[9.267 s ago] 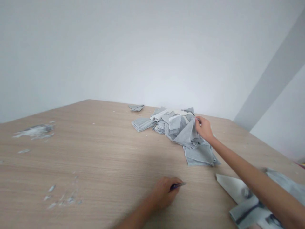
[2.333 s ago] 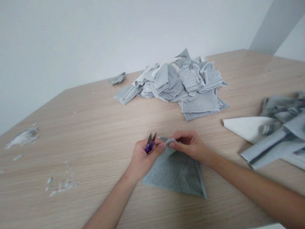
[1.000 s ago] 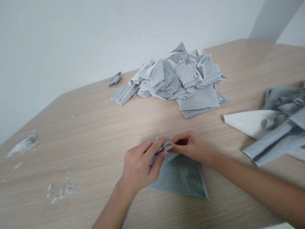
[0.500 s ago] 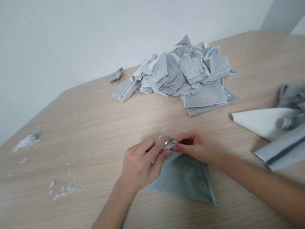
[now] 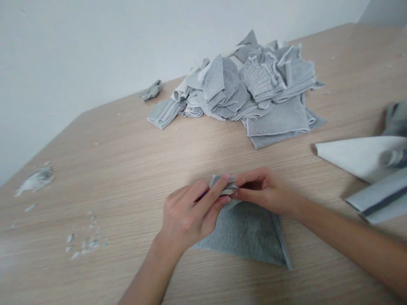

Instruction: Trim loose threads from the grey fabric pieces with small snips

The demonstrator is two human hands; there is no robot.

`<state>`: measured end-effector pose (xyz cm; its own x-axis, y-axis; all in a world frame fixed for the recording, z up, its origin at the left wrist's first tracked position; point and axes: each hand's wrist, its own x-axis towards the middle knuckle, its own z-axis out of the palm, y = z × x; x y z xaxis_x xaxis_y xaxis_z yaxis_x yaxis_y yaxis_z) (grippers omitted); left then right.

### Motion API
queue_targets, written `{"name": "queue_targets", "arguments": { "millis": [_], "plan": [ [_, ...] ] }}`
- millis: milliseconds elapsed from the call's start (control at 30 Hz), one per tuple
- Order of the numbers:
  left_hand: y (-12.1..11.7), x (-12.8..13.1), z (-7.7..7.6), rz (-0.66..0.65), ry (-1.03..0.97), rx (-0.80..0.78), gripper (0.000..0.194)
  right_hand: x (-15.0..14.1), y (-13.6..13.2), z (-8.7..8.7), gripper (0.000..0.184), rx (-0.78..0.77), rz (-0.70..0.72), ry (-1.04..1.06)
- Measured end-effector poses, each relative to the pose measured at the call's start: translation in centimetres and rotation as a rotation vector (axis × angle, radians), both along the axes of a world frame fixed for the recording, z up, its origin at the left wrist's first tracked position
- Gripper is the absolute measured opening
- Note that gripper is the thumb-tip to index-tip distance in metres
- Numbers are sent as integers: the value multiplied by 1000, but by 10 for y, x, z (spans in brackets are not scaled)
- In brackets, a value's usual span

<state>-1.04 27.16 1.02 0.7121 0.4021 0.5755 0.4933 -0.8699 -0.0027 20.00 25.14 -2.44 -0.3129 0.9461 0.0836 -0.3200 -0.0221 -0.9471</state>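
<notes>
Grey cloth point(image 5: 251, 233) at near centre of table point(image 5: 127, 169), top edge pinched in right hand point(image 5: 270, 190), purple tool point(image 5: 202, 196) gripped and mostly covered by left hand point(image 5: 187, 212), blades unclear, grey fabric pile point(image 5: 229, 89) beyond, white fabric point(image 5: 352, 156) cut off at right, pale scraps point(image 5: 36, 180) left.

From here, the left hand point(image 5: 187, 212) hides nearly all of the thread snips point(image 5: 202, 196), and both hands' fingers, the right hand's point(image 5: 269, 190) too, cover part of the gray cloth's point(image 5: 249, 233) top edge. The forearms and the loose fabric pieces point(image 5: 359, 156) run out of view. I can't make out the blurry small scraps point(image 5: 84, 248) individually.
</notes>
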Motion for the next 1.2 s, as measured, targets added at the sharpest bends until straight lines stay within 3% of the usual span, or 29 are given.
{"name": "queue_targets", "arguments": {
  "millis": [800,1200],
  "plan": [
    [-1,-1,1,14,49,20,35,3,-1,6,39,-9,13,-94],
    [-1,-1,0,21,40,5,34,2,-1,7,39,22,-2,-109]
  ]
}}
